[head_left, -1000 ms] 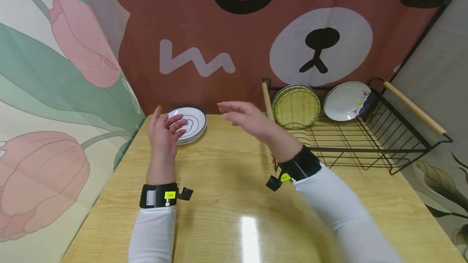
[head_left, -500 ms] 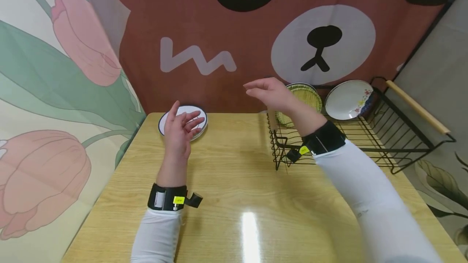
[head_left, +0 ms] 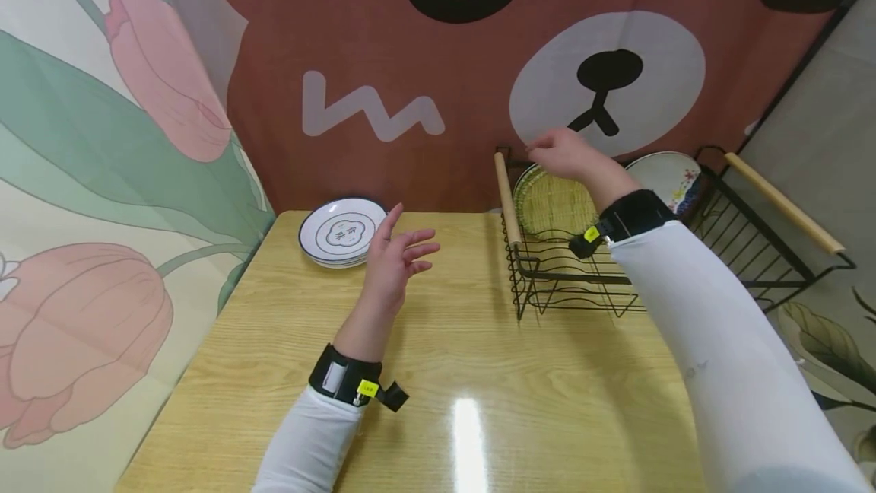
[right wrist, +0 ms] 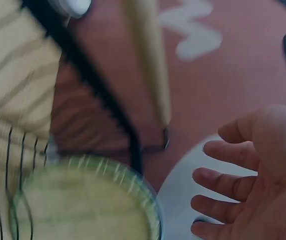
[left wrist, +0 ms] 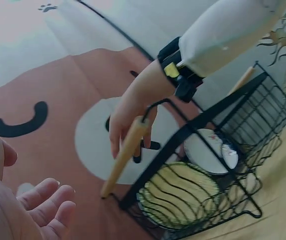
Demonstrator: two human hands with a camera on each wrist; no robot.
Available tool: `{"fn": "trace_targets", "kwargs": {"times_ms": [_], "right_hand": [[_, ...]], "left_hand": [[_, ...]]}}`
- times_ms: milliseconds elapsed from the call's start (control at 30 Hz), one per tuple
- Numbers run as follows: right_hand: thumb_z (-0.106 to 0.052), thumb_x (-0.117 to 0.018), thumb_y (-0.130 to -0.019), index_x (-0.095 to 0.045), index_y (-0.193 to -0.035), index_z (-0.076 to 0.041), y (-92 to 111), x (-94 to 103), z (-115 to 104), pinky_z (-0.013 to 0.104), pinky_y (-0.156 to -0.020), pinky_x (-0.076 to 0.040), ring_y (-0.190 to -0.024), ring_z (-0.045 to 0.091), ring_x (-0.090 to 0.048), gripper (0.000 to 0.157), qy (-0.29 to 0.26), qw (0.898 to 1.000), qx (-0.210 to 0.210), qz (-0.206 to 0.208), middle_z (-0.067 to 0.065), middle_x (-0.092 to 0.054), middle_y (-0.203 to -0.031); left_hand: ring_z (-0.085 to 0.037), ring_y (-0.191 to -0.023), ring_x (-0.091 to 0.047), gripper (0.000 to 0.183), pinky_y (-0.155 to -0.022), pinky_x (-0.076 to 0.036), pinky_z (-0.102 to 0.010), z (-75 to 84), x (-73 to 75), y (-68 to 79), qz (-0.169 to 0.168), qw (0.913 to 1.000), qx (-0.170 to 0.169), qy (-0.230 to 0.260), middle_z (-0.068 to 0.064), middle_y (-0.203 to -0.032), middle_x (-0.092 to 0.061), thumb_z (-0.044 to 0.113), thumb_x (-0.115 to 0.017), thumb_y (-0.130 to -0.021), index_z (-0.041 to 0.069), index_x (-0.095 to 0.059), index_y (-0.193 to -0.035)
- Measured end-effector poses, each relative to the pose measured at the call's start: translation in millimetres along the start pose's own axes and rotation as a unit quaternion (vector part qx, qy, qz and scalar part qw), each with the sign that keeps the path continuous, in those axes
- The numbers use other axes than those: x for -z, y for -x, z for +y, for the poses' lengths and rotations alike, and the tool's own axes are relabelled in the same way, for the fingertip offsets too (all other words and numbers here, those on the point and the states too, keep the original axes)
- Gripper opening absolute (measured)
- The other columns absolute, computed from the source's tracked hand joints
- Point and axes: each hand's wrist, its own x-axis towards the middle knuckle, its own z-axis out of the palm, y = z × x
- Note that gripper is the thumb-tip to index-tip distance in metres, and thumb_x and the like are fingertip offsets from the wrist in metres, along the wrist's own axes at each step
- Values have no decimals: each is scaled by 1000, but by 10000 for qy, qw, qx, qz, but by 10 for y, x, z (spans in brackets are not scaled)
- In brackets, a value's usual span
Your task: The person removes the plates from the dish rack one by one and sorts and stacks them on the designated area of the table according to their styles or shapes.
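Observation:
My right hand [head_left: 563, 152] hangs over the back of the wire dish rack, its fingers above the top edge of a woven yellow-green round plate [head_left: 553, 204]. In the right wrist view the fingers [right wrist: 225, 182] are bent loosely with nothing between them, beside the woven plate [right wrist: 87, 205]. My left hand [head_left: 395, 261] is held over the table to the right of a stack of white plates [head_left: 342, 230] with blue rims. Its fingers [left wrist: 47, 200] spread loosely and hold nothing. A white oval plate with a floral edge [head_left: 664, 173] leans in the rack, partly behind my right wrist.
The black wire rack [head_left: 564, 276] has wooden handles, one on the left [head_left: 508, 200] and one on the right [head_left: 783, 202]. It stands at the back right of the wooden table [head_left: 438, 341]. A brown cloth with a bear print [head_left: 383, 29] hangs behind.
My right hand has moved right, from beside the rack to above the woven plate. The left hand has moved right, away from the plate stack, which now shows fully.

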Motion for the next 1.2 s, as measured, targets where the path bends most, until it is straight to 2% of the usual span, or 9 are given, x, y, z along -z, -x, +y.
{"fn": "trace_targets", "kwargs": {"times_ms": [133,267,500,767,1033,1200], "right_hand": [[-24,-36,-104,-52,-146,4,-76,9,222,57,-106,-42,-131,43,-49,53,459,9988,-181,4,30,-48,-151],[-22,-38,-103,-51,-144,7,-138,-21,380,61,-114,-39,-137,47,-47,52,736,9966,-372,35,32,-49,-149],[-21,-39,-104,-50,-145,7,-200,-117,578,63,-115,-37,-140,49,-44,51,776,9956,-490,185,32,-47,-151],[-22,-40,-102,-56,-136,7,-206,-154,742,63,-108,-42,-128,48,-52,48,838,9950,-451,314,32,-54,-141],[-24,-40,-103,-52,-144,5,-237,-180,837,63,-116,-36,-140,50,-43,52,1040,9930,-503,264,32,-47,-151],[-22,-40,-102,-49,-146,5,-233,-206,854,63,-117,-34,-143,51,-39,53,958,9931,-614,297,32,-43,-154]], "left_hand": [[-18,-90,-77,59,-70,-59,-28,-85,-44,7,-94,9998,98,-113,-17,-121,-73,17,-50,-103,32,-35,-159],[-19,-91,-77,60,-70,-59,-28,-162,-58,-1,-132,9996,179,-177,-18,-121,-73,17,-51,-104,30,-34,-159],[-21,-92,-77,58,-71,-59,-29,-250,-68,-12,-192,9992,298,-199,-18,-120,-73,17,-50,-105,30,-34,-159],[-19,-88,-77,57,-69,-59,-27,-286,-83,-22,-224,9991,349,-39,-10,-110,-76,16,-51,-104,28,-36,-158],[-18,-89,-77,56,-70,-59,-28,-294,-89,-21,-256,9989,375,-89,-9,-110,-77,15,-50,-104,30,-37,-157],[-17,-88,-77,56,-71,-59,-28,-313,-84,-22,-245,9989,397,-92,-13,-113,-76,16,-50,-104,31,-38,-156]]}}
